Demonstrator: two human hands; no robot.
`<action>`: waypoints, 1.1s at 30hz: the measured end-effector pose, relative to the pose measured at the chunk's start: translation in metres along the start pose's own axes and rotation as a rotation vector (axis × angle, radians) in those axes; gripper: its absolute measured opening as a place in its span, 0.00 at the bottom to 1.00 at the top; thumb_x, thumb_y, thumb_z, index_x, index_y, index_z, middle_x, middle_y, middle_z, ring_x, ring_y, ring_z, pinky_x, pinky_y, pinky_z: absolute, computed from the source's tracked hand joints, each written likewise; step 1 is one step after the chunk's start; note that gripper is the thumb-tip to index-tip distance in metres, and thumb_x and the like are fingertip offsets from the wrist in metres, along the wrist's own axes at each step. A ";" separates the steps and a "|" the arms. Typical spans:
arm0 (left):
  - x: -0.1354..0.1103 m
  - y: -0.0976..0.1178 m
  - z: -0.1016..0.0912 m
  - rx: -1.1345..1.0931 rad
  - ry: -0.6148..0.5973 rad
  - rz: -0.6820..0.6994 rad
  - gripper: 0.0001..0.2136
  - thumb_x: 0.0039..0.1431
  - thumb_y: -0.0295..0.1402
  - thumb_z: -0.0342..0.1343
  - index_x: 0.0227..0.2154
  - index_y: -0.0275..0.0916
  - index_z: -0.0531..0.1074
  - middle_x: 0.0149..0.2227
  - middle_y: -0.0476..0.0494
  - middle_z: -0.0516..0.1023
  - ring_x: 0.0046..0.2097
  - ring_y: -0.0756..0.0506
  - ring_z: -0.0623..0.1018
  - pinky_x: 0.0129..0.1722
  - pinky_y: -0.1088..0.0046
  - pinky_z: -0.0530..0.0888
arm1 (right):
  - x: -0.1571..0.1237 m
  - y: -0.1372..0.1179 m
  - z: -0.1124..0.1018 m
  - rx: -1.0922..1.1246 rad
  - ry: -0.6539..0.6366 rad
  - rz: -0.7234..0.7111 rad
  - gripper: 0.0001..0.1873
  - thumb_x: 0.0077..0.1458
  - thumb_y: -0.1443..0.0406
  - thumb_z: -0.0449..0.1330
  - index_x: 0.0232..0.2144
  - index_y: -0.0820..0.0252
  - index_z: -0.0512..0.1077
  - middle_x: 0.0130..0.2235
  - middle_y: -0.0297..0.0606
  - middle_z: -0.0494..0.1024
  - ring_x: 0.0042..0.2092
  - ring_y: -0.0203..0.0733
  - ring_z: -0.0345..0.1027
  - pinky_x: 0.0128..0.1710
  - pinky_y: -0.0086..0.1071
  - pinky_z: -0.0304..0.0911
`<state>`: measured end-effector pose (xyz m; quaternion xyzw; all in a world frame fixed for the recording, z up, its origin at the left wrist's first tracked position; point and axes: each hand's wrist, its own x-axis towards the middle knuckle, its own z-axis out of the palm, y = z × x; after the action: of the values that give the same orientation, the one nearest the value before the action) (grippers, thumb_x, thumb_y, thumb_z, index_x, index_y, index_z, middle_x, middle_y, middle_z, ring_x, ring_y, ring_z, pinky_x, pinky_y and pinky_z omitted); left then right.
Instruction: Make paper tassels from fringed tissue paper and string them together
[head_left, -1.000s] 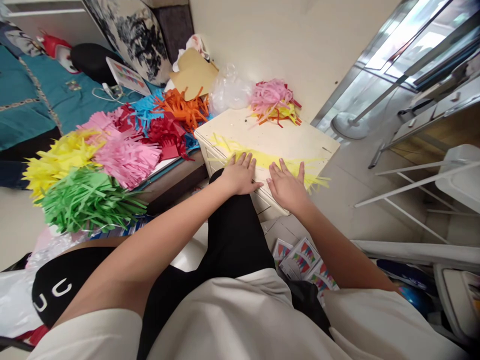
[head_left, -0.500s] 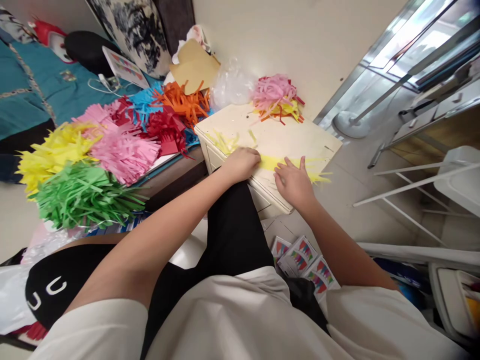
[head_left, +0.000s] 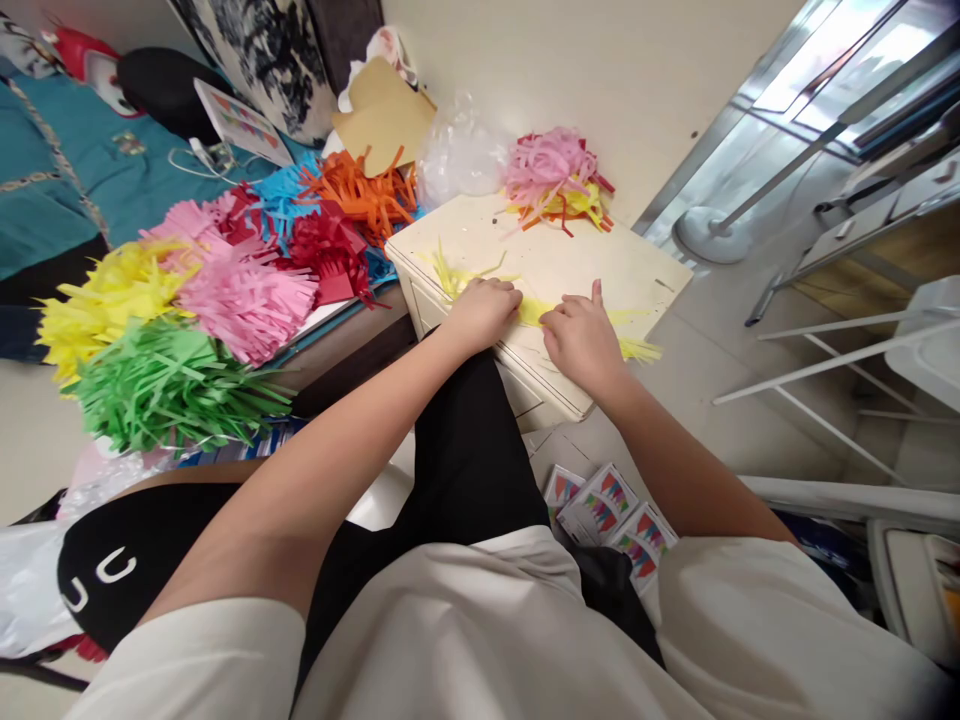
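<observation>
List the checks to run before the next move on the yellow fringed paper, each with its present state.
1. Both hands on the yellow fringed paper: ok; left hand and right hand rest curled on it.
2. Paper flat: not ok; strands by the left hand stick up.
3. Paper wholly on the cabinet top: not ok; its right end overhangs the edge.
4. Bare surface behind the paper: ok; pink scrap pile sits apart at the back.
5. Fingers pinching paper: cannot tell.
</observation>
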<state>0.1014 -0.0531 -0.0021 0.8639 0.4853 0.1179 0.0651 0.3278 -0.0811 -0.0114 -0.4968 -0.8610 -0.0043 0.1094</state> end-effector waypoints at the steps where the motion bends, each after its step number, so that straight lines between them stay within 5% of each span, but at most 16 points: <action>1: 0.000 -0.001 0.000 -0.014 0.004 -0.004 0.15 0.76 0.27 0.53 0.49 0.35 0.86 0.52 0.29 0.89 0.58 0.32 0.85 0.58 0.54 0.75 | -0.001 -0.001 0.001 0.000 0.012 0.004 0.21 0.72 0.70 0.54 0.48 0.54 0.89 0.45 0.48 0.84 0.65 0.64 0.73 0.86 0.77 0.40; 6: -0.006 0.000 -0.002 -0.042 -0.007 -0.025 0.14 0.78 0.28 0.52 0.51 0.35 0.85 0.52 0.29 0.89 0.58 0.32 0.87 0.63 0.53 0.75 | -0.008 -0.005 0.003 0.044 0.065 0.003 0.21 0.72 0.69 0.51 0.50 0.54 0.84 0.52 0.50 0.82 0.64 0.62 0.72 0.86 0.72 0.46; 11: -0.013 0.007 -0.002 -0.015 0.025 0.020 0.16 0.76 0.36 0.62 0.62 0.39 0.83 0.58 0.30 0.89 0.63 0.30 0.85 0.76 0.43 0.67 | -0.011 -0.004 0.005 0.096 0.089 0.057 0.20 0.73 0.68 0.47 0.50 0.56 0.80 0.47 0.50 0.82 0.55 0.60 0.74 0.83 0.66 0.55; 16: -0.010 0.007 0.001 0.026 -0.022 0.062 0.17 0.76 0.26 0.53 0.47 0.40 0.90 0.53 0.34 0.91 0.61 0.34 0.84 0.79 0.43 0.64 | -0.015 -0.002 0.003 0.064 0.049 0.043 0.19 0.74 0.64 0.52 0.52 0.59 0.82 0.50 0.54 0.84 0.57 0.63 0.73 0.72 0.60 0.63; 25: -0.012 -0.003 0.000 -0.007 0.004 0.030 0.17 0.76 0.30 0.53 0.45 0.35 0.90 0.50 0.27 0.88 0.60 0.28 0.80 0.62 0.48 0.76 | -0.014 -0.003 -0.008 0.074 -0.024 0.102 0.24 0.79 0.60 0.51 0.47 0.59 0.87 0.51 0.55 0.88 0.59 0.67 0.70 0.60 0.58 0.61; 33: -0.007 -0.014 0.002 -0.112 -0.034 -0.057 0.16 0.76 0.29 0.53 0.47 0.34 0.89 0.50 0.28 0.89 0.55 0.34 0.86 0.61 0.55 0.79 | -0.005 0.003 -0.008 0.178 -0.086 0.292 0.18 0.79 0.59 0.54 0.36 0.55 0.78 0.46 0.50 0.88 0.55 0.61 0.75 0.59 0.51 0.61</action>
<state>0.0874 -0.0517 -0.0077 0.8466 0.5012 0.1283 0.1249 0.3344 -0.0846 -0.0048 -0.6046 -0.7805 0.1092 0.1155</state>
